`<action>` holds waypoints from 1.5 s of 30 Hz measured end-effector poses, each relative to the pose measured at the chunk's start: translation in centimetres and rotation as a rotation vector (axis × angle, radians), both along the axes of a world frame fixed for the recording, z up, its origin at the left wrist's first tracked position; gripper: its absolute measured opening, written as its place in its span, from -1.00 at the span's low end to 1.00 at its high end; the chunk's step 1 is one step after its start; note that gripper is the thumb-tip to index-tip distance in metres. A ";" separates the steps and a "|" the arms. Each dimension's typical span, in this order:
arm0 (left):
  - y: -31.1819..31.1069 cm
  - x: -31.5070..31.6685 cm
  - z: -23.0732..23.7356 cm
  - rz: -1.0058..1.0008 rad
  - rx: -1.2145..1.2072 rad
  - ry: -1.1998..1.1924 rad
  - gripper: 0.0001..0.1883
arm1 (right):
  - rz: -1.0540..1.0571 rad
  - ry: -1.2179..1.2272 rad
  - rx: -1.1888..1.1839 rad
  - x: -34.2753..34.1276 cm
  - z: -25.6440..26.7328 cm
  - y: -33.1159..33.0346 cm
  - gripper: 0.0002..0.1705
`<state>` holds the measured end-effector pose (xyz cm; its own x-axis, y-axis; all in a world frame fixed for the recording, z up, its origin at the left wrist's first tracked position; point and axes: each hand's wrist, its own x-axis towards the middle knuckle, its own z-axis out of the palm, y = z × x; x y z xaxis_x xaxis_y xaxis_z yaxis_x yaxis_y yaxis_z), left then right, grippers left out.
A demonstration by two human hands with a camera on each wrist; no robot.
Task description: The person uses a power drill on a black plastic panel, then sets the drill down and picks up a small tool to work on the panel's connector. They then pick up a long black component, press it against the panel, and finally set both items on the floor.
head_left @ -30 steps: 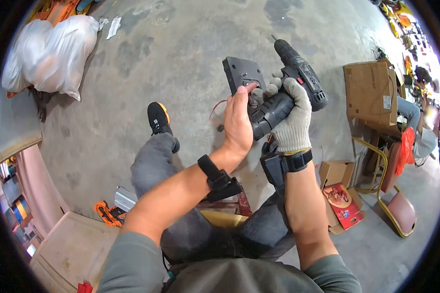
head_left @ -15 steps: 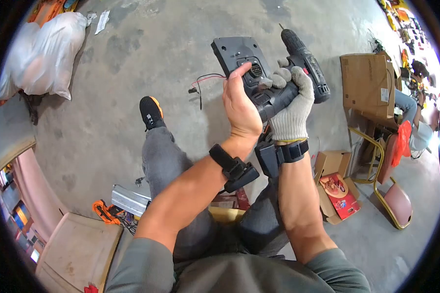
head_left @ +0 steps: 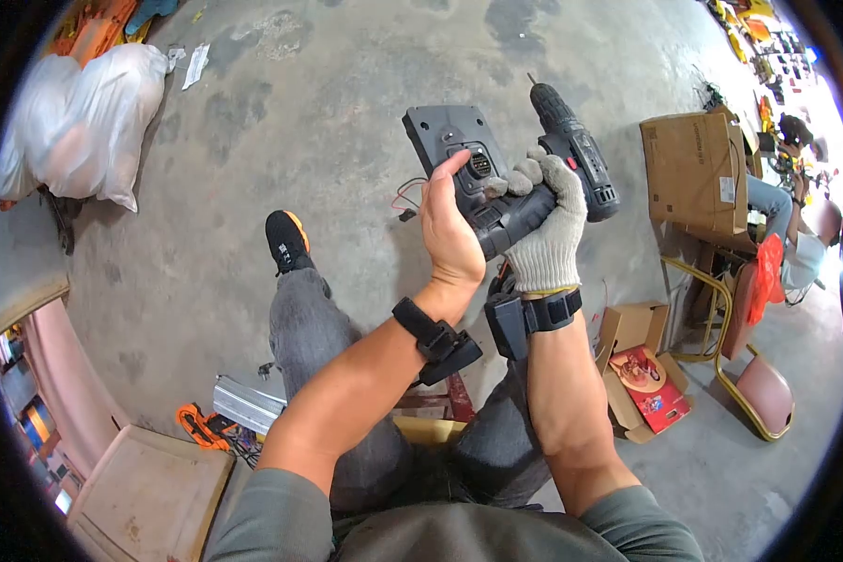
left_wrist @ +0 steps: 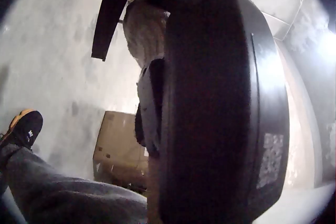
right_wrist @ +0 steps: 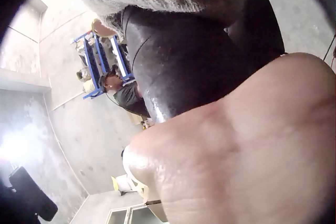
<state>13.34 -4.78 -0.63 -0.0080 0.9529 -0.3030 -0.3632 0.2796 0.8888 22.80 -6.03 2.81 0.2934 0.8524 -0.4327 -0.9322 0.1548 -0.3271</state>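
In the head view my bare left hand (head_left: 454,229) holds a black plastic panel (head_left: 440,126), thumb on its face beside a round socket (head_left: 480,165). Its other fingers are hidden behind the panel. Thin red and black wires (head_left: 405,201) trail from the panel's left side. My right hand (head_left: 548,229), in a knitted glove, grips the handle of a black cordless drill (head_left: 581,155). The drill's bit points up and away from me. Gloved fingertips (head_left: 510,183) lie at the panel's lower right corner. The handle's base (head_left: 492,229) comes close to my left palm.
An open carton with a red printed sheet (head_left: 651,389) lies right of my legs, near a yellow-framed chair (head_left: 721,328). A big cardboard box (head_left: 693,173) and a seated person are beyond. White bags (head_left: 98,122) sit far left; an orange tool (head_left: 201,426) lies near my left knee.
The panel has turned, so its face and round socket show more. My left thumb has straightened beside the socket. The gloved fingers have drawn back off it, the drill still held.
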 end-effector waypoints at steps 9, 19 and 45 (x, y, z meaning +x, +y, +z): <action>1.1 -0.2 1.4 -0.096 -0.120 -0.200 -0.42 | 0.030 0.021 0.052 1.3 0.6 -0.1 -0.68; 1.6 -0.6 0.5 -0.067 -0.156 -0.186 -0.42 | 0.046 -0.254 -0.015 1.7 1.6 -0.7 -0.57; 1.5 -1.1 0.4 0.024 -0.286 -0.469 -0.49 | 0.048 -0.048 0.037 -0.3 1.3 -0.2 -0.72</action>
